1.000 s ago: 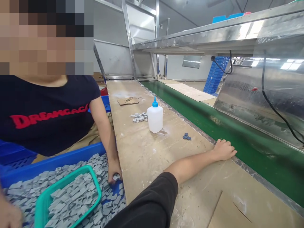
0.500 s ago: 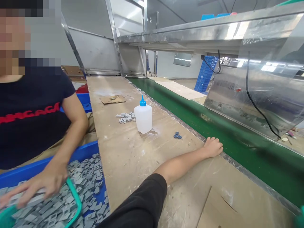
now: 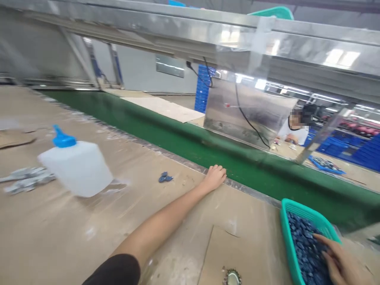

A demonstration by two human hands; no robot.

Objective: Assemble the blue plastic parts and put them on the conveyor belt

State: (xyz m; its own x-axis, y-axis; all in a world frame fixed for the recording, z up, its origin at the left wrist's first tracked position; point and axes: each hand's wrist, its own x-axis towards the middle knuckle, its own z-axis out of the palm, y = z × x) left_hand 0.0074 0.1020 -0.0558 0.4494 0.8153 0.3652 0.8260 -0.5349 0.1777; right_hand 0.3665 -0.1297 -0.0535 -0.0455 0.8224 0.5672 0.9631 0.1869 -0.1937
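Note:
My left hand (image 3: pixel 216 177) rests at the far metal edge (image 3: pixel 237 186) of the table, its fingers curled over that edge beside the green conveyor belt (image 3: pixel 184 146). On the right, my right hand (image 3: pixel 344 259) reaches over a green plastic basket (image 3: pixel 285 233) filled with small dark blue pieces (image 3: pixel 307 245). Its index finger and thumb are apart and touch the pieces; the other fingers are partly hidden. A few similar blue pieces (image 3: pixel 165 177) lie on the table left of my left hand. A white bottle with a blue nozzle cap (image 3: pixel 78 168) stands further left.
Grey pieces (image 3: pixel 28 180) lie beside the bottle. A cardboard sheet (image 3: pixel 222 253) with a small round metal-rimmed object (image 3: pixel 232 277) is near me. A metal shelf (image 3: pixel 178 27) spans overhead. Across the belt, a person (image 3: pixel 297 128) sits by a blue tray (image 3: pixel 326 164).
The view has swung right, bringing the basket and my right hand into sight. The co-worker and grey-piece bin at left have left view. My left hand stays on the table edge.

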